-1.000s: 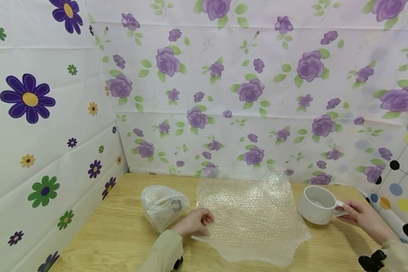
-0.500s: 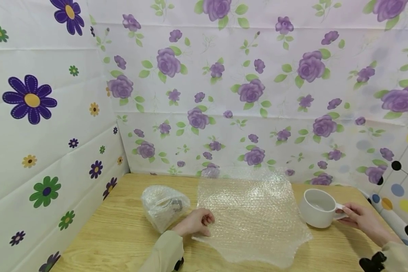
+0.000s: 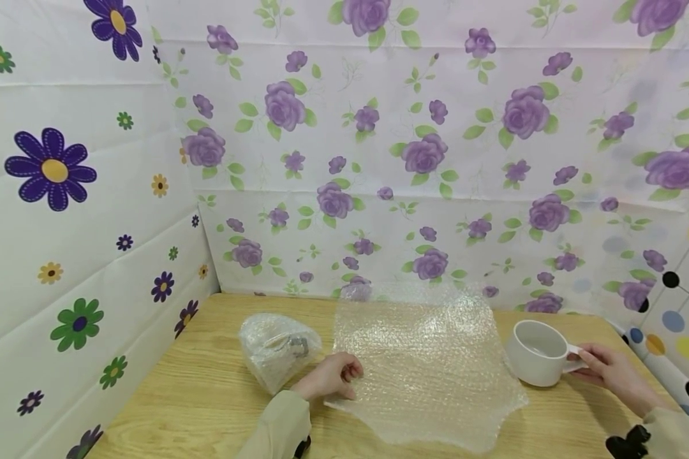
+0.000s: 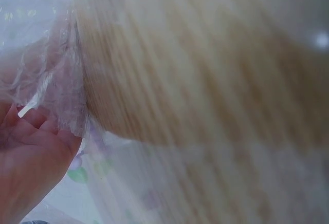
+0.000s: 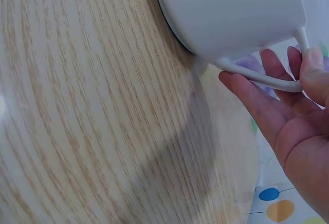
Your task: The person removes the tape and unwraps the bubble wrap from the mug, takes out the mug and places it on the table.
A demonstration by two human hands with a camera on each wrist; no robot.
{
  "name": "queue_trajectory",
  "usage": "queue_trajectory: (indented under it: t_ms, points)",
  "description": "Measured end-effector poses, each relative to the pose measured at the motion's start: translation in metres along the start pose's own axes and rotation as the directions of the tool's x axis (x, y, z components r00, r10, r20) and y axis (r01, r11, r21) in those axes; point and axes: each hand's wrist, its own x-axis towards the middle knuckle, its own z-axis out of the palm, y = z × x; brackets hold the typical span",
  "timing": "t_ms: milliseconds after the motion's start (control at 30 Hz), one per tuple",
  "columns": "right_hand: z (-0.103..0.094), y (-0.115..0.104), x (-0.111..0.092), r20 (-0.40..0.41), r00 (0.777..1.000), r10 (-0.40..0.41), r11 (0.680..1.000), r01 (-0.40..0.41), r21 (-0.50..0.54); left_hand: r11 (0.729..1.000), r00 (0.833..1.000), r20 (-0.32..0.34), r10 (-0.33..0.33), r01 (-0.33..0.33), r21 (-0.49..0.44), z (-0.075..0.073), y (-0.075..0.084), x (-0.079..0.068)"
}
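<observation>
In the head view a white mug stands upright at the right side of the table. My right hand grips its handle, thumb on one side and fingers on the other. A sheet of clear bubble wrap lies spread out to the left of the mug. My left hand is at the sheet's left edge with fingers curled, pinching the wrap; in the left wrist view the plastic partly covers those fingers. Close behind this hand sits a bubble-wrapped bundle; its contents are hard to make out.
The wood-grain table is bordered by a flowered cloth wall at the back, another cloth at the left and a dotted cloth at the right. The bubble wrap's far edge reaches up against the back cloth.
The mug has come down slightly toward the table's near side, with my right hand still on its handle. My left hand, the bubble wrap and the bundle have stayed in place.
</observation>
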Motion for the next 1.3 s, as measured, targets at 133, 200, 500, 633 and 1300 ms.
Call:
queue_trajectory:
  t_ms: [133,200,500,633,1300]
  points:
    - [-0.002,0.001,-0.001,-0.039,0.999,0.015,0.997,-0.018,-0.077,1.000,1.000,0.005,0.000,0.000,-0.005,0.001,0.000,0.000]
    - [-0.001,-0.001,-0.001,-0.068,0.997,0.027,0.993,-0.035,-0.116,1.000,1.000,0.008,0.000,0.000,-0.006,0.002,0.001,0.000]
    - [0.010,-0.009,-0.004,-0.178,0.981,0.071,0.977,-0.104,-0.187,0.999,0.999,0.003,0.043,-0.043,0.017,0.003,0.003,-0.001]
    - [0.014,-0.009,-0.002,-0.199,0.978,0.069,0.971,-0.111,-0.210,0.998,0.998,-0.010,0.056,-0.056,0.037,0.003,0.002,-0.001]
    - [0.035,-0.026,-0.006,-0.279,0.938,-0.204,0.651,-0.083,-0.755,0.968,0.993,0.040,0.112,-0.118,0.222,0.000,0.008,-0.003]
